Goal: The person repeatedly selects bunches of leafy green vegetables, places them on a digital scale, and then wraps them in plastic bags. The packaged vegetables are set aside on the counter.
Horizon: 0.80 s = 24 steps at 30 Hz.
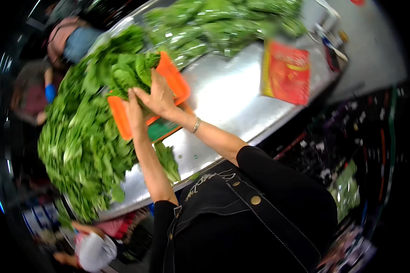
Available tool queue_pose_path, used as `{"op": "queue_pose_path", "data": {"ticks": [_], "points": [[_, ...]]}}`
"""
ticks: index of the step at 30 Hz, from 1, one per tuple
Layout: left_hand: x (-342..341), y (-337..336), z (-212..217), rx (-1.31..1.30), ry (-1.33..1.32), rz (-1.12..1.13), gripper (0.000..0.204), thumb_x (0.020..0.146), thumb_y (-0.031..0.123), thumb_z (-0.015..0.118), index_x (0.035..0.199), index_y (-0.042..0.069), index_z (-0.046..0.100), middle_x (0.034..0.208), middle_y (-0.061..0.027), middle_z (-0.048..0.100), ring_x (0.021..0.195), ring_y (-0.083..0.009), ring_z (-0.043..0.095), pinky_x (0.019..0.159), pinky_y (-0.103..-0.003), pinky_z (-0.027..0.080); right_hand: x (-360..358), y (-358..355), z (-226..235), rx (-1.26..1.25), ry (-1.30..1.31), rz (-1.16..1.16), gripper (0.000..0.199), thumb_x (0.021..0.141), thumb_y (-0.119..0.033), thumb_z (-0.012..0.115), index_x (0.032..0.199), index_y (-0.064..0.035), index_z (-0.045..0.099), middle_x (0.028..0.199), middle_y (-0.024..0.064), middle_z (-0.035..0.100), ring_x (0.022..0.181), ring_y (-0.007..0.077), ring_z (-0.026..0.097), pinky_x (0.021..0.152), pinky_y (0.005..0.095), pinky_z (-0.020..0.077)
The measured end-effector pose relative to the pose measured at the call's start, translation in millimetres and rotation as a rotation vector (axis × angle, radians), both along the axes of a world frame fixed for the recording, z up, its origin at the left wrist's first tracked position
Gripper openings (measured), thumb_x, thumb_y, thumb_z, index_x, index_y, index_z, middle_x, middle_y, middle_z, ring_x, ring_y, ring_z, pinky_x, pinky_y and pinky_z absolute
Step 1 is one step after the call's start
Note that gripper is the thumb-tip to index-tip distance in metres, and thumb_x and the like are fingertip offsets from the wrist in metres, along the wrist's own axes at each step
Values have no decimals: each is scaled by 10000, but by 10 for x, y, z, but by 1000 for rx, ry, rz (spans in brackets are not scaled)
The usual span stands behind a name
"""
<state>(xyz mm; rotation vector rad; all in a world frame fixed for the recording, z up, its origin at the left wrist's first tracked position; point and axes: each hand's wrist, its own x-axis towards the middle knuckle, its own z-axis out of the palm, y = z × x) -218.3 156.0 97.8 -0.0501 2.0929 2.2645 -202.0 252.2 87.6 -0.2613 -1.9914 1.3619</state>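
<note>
A bunch of leafy greens (131, 73) sits in an orange plastic tray (180, 86), which rests over a green surface (158, 129) on the metal table. My left hand (134, 111) reaches over the tray's near side, its fingers closed against the near end of the bunch. Just to its right, my right hand (160, 98) grips the same bunch from the side, a bracelet at the wrist. The leaves partly hide the fingertips of both hands. A large heap of loose greens (84, 141) lies to the left of the tray.
Greens in clear plastic bags (214, 27) are piled at the table's far side. A red and yellow package (287, 73) lies at the right. A loose leafy stalk (167, 161) is near the front edge. Other people stand beyond the left edge, one in a white cap (94, 251).
</note>
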Motion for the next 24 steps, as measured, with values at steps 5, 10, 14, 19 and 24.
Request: {"op": "queue_pose_path", "data": {"ticks": [5, 10, 14, 19, 24], "points": [[521, 1636, 377, -185, 96, -268, 583, 950, 342, 469, 1365, -1, 245, 1307, -181, 430, 1168, -275, 446, 977, -372, 357, 747, 1436, 258, -56, 1, -234, 781, 797, -411, 628, 1314, 83, 315, 1228, 278, 449, 1117, 412, 441, 949, 456, 369], [1140, 3354, -139, -22, 314, -660, 518, 954, 317, 450, 1322, -14, 296, 1286, -190, 449, 1164, -278, 443, 989, -352, 339, 1706, 2916, 109, -2, -55, -525, 622, 825, -352, 604, 1271, 28, 397, 1150, 223, 523, 1062, 374, 495, 907, 443, 392], [1498, 4152, -653, -112, 102, -768, 537, 939, 273, 449, 1340, -27, 256, 1291, -210, 415, 1172, -283, 427, 997, -343, 324, 2103, 3633, -392, -100, -344, -629, 653, 828, -375, 585, 1278, 54, 384, 1158, 268, 510, 1083, 401, 471, 929, 449, 369], [1358, 4158, -1284, -263, 40, -740, 586, 890, 310, 508, 1275, -79, 296, 1240, -300, 445, 1151, -417, 448, 963, -445, 342, 2060, 3695, -1102, -95, -456, -520, 736, 852, -386, 552, 1307, 117, 265, 1253, 318, 409, 1154, 430, 402, 971, 458, 325], [1040, 3604, -1148, -551, 108, -654, 694, 852, 341, 569, 1334, -37, 242, 1239, -284, 474, 1147, -429, 459, 958, -467, 358, 1884, 3420, -1110, -186, -336, -231, 712, 856, -307, 560, 1331, 104, 224, 1291, 327, 355, 1185, 439, 372, 1008, 450, 291]]}}
